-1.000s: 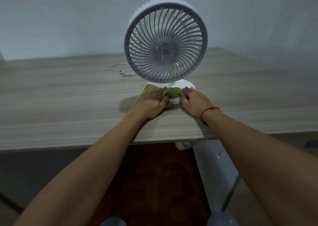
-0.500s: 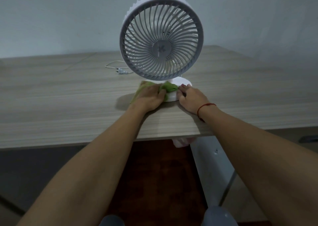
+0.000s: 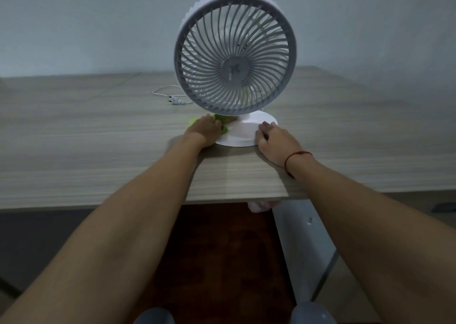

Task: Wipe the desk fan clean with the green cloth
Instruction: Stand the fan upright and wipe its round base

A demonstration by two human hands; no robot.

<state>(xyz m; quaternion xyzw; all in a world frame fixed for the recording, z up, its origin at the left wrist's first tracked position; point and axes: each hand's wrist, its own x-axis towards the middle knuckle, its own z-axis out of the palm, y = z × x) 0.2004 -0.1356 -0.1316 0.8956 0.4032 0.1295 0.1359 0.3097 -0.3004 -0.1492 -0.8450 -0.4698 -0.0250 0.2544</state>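
A white desk fan point(image 3: 235, 54) with a round grey grille stands upright on the wooden desk point(image 3: 98, 138), on a round white base point(image 3: 243, 132). My left hand point(image 3: 204, 131) presses the green cloth point(image 3: 223, 122) against the left side of that base, under the grille; most of the cloth is hidden by my fingers. My right hand point(image 3: 274, 141), with a red string at the wrist, rests on the right front edge of the base with its fingers curled over the rim.
The fan's white cord and plug point(image 3: 174, 99) lie on the desk behind and left of the fan. A grey wall rises behind the desk. Under the desk's front edge are a dark red floor point(image 3: 217, 262) and a white desk leg point(image 3: 303, 244).
My left hand has slid the cloth leftward and back along the base, uncovering the base's front. My right hand has stayed on the base's right edge. The camera view has shifted.
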